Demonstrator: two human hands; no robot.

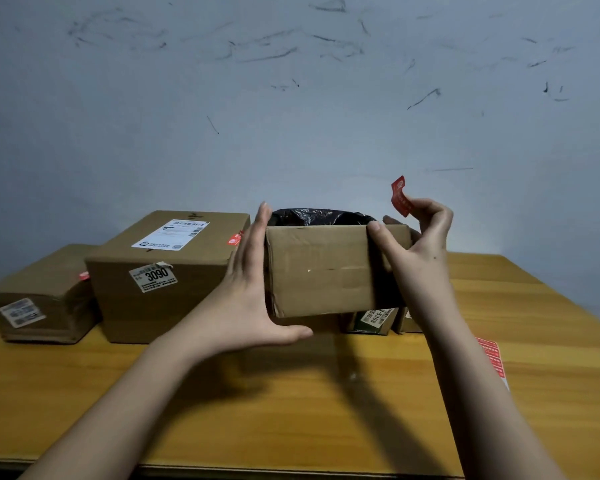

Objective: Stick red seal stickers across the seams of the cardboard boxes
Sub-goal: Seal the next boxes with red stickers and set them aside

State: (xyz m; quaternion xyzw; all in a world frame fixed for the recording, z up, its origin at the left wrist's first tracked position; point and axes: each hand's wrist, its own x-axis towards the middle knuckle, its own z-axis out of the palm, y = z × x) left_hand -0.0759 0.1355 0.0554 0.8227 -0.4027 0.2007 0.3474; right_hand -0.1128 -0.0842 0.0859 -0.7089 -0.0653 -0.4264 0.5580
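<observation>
Cardboard box (321, 270) sits lifted above the desk (291, 393) between your hands: your left hand (248, 289) lies flat-fingered against its left side, your right hand (418, 242) braces the right corner while pinching a red seal sticker (400, 196). Expect light, fairly stiff board; support it by the side walls. The sticker looks thin and floppy, so hold only its edge.

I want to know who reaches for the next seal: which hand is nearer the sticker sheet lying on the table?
Right. The right hand, pinching a red sticker, is up at the held box, above the sticker sheet at the table's right edge. The left hand is across the box.
</observation>
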